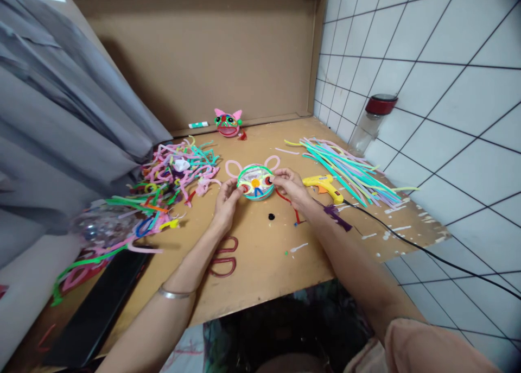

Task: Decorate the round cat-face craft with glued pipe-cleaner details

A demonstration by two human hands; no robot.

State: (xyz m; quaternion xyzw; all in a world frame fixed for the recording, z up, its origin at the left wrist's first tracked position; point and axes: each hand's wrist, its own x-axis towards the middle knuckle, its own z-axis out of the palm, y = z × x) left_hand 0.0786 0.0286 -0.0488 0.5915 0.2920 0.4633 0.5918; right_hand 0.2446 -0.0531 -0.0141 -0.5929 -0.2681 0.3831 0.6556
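Note:
Both hands grip a round animal-face craft with a green rim, two pink loop ears, an orange nose and a blue mouth piece. My left hand pinches its left side by the red and yellow eye. On the other side, my right hand has its fingertips closed at the right eye, which has a dark centre. A red pipe cleaner runs out beneath the right hand. On the table below the craft lies a black disc. What the fingertips cover is hidden.
A yellow glue gun with a black cord lies right of my right hand. Farther right are straight pipe cleaners and a jar. Tangled pipe cleaners, scissors and a black tray-like object are leftward. A finished-looking face stands behind.

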